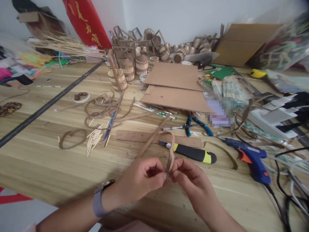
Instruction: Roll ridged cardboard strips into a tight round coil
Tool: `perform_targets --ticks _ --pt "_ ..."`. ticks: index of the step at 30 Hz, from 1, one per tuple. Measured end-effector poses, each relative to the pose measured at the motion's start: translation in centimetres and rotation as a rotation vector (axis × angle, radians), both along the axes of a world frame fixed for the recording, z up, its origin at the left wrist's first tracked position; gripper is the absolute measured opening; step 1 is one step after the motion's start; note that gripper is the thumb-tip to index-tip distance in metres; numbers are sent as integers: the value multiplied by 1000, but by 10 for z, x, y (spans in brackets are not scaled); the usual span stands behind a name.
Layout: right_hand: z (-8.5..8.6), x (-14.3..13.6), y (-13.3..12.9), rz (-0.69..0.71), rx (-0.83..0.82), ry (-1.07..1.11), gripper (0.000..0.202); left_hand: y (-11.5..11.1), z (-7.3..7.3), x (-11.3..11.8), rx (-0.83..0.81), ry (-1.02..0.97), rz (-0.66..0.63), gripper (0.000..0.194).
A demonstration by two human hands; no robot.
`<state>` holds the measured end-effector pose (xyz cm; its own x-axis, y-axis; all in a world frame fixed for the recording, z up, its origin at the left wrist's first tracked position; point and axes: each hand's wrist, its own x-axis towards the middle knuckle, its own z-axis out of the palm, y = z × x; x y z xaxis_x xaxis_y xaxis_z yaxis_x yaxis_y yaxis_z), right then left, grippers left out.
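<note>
Closest to the camera, 2 bare forearms (70,212) reached in over the wooden table (48,167), the left one wearing a mauve wristband (98,201); from the left, a brown loop (72,139) lay loosely curled, then a heap of pale sticks (95,140) just beside some coiled ridged strips (88,122), set off to the side, perhaps to leave the middle free for handling; next came the left hand (146,175), its thumb and forefinger pinching the lower end of 1 narrow ridged strip (172,154), its other fingers curled in; that strip stood between the 2 hands, arching up and away from the body; the right hand (191,178) gripped the same end from its side, thumb against fingers, seemingly because so thin a piece called for fingertips on both sides; beyond it, a black-and-yellow cutter (190,152) lay across a flat cardboard strip (142,137), handle pointing right, probably handy for that hand; farthest right, a blue glue gun (256,161) rested on its side, nozzle aimed leftward, its grip within likely reach.
</note>
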<state>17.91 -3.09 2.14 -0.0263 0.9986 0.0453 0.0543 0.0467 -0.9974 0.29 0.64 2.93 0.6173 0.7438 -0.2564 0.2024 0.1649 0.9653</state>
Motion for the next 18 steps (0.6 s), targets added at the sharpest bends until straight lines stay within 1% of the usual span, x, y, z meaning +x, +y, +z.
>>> perform_targets --ticks 2,4,6,8,10,12,13,15,18 --pt "0 0 1 26 -26 77 12 0 1 0 -1 6 -1 15" --pt "0 -1 2 46 -40 104 13 0 2 1 -7 13 -1 15" --pt "-1 -1 1 41 -32 61 14 1 2 2 -3 24 6 16" --pt "-2 0 0 -16 14 -43 14 1 2 3 5 40 22 16" --pt "-1 1 -1 -98 124 -193 11 2 1 4 8 48 43 16" --pt "0 2 -2 -153 292 -384 4 1 0 4 10 43 68 15" --pt "1 3 -2 -166 382 -485 8 1 0 4 16 36 78 14" --pt "1 4 -2 -175 536 -645 15 0 -1 4 41 40 86 13" --pt "0 4 -1 -150 656 -734 17 0 0 4 86 88 99 14"
